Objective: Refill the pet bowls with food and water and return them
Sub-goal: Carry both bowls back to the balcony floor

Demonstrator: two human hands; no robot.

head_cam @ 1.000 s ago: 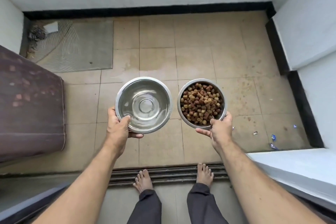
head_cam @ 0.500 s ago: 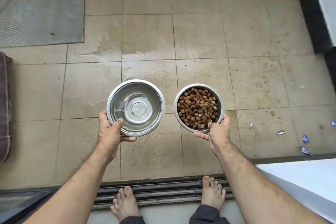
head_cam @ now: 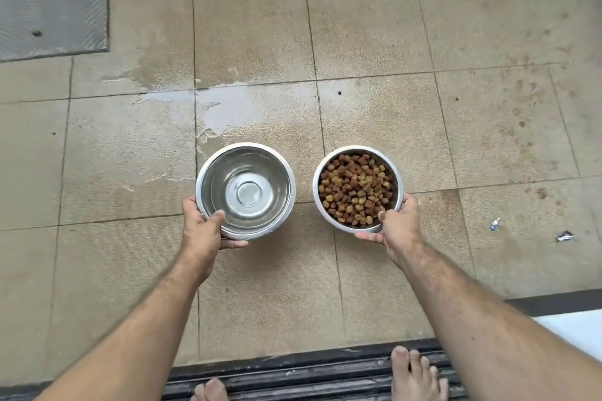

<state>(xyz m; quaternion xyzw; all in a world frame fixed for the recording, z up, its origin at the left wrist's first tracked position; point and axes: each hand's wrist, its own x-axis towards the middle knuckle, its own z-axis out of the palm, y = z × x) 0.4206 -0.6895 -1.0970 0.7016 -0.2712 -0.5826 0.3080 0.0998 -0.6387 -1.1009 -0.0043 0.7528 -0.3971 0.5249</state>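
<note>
I hold the water bowl (head_cam: 245,190) in my left hand (head_cam: 202,228) and the food bowl (head_cam: 357,189) in my right hand (head_cam: 398,227), fingers grasping each rim at 6 o'clock above the tiled floor (head_cam: 374,26), so next I must lower both levelly.
</note>
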